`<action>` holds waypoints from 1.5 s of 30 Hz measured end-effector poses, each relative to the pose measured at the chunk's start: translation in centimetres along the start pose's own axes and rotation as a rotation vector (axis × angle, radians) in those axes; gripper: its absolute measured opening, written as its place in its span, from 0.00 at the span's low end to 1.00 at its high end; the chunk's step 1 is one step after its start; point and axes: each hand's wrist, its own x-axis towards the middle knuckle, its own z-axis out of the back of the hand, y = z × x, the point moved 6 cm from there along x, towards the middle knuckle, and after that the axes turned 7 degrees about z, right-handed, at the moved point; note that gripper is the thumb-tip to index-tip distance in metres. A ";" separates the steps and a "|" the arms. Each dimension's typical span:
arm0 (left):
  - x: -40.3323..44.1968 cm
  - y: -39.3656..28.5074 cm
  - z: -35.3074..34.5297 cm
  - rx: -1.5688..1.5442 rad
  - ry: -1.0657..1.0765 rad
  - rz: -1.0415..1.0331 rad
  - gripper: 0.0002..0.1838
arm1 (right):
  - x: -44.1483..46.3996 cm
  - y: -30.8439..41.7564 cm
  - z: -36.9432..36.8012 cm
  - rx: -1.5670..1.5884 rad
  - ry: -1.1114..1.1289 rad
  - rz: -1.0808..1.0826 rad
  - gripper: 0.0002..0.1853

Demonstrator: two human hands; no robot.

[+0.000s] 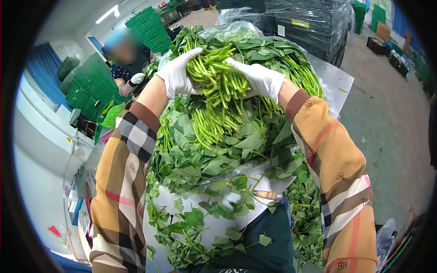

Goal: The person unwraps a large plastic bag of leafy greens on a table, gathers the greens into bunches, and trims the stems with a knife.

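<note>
Between my two white-gloved hands is a thick bunch of leafy greens (216,75), its bright green cut stems pointing toward me. My left hand (177,75) wraps the bunch's left side, thumb on top. On the other side my right hand (261,79) grips it, its fingers partly hidden behind the stems. Below the bunch lies a heap of the same greens (218,129), stems and broad leaves mixed. More long-stemmed greens (296,68) are piled to the right. A wooden-handled tool (267,195) rests near the table's front edge; its working end is hidden.
The metal table (334,79) carries loose leaves near my body. Across it at left stands another person (129,63) with gloved hands. Green crates (93,79) are stacked behind that person. Plastic-wrapped dark crates (305,29) stand behind the table. Greens (305,218) also lie below at right.
</note>
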 end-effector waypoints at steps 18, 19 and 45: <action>-4.6 -4.0 -4.9 0.441 -0.073 -0.219 0.26 | 1.5 3.9 -0.5 0.597 0.058 0.288 0.20; -5.2 -4.1 -5.4 0.460 -0.050 -0.248 0.26 | 0.9 4.5 -0.8 0.614 0.058 0.318 0.20; -18.8 16.1 0.0 0.256 -0.057 -0.719 0.35 | -11.4 -2.9 -12.5 -0.145 -0.178 0.485 0.32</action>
